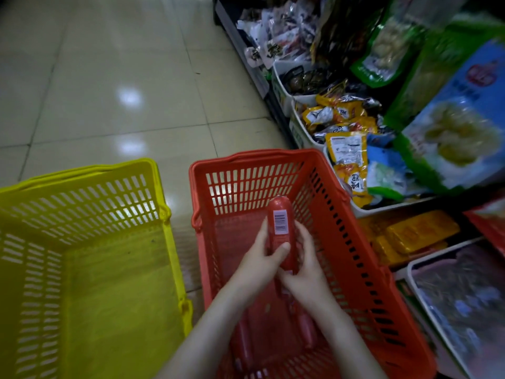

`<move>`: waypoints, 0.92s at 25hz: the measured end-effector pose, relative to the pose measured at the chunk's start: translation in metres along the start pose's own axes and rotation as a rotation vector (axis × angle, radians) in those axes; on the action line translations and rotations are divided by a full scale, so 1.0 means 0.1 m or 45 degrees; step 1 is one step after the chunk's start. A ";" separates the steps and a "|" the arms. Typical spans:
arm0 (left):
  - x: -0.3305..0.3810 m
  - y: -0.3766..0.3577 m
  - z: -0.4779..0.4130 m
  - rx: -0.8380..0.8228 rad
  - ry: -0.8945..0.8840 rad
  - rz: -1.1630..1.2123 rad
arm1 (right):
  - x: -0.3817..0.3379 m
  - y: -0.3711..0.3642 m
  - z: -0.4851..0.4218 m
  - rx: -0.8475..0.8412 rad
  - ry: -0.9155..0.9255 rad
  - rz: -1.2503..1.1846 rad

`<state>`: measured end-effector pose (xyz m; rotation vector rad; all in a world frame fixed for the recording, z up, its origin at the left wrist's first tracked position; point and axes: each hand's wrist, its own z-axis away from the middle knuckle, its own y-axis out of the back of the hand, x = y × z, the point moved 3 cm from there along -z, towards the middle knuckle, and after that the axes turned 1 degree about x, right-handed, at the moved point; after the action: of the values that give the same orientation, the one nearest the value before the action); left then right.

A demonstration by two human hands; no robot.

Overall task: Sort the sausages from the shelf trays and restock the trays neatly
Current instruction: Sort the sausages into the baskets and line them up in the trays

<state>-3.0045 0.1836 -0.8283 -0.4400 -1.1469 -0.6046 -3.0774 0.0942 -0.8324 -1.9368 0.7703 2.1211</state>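
Both my hands hold one red sausage (279,222) upright over the red basket (341,214), its white barcode label facing me. My left hand (262,265) grips its lower part, thumb across the front. My right hand (306,265) curls round it from the right side. Under my forearms, more red sausages (307,330) lie on the red basket's floor. To the left stands a yellow basket (82,214) with nothing visible inside. On the right are shelf trays: a white tray (358,210) of yellow and blue packets and a tray of flat yellow packs (418,231).
Shelving with many snack packets runs along the right side, with large green and blue bags (461,127) hanging over it. A white tray (410,269) of dark packets sits at lower right. Shiny tiled floor (109,77) stretches beyond the baskets.
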 end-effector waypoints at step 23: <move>-0.43 0.13 0.10 0.297 0.351 -0.169 | 1.03 -0.28 0.17 -0.646 -0.730 1.376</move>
<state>-3.0150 0.2087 -0.8649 -0.0776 -0.9723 -0.6171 -3.0941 0.1042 -0.9388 -0.8971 1.4315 3.5262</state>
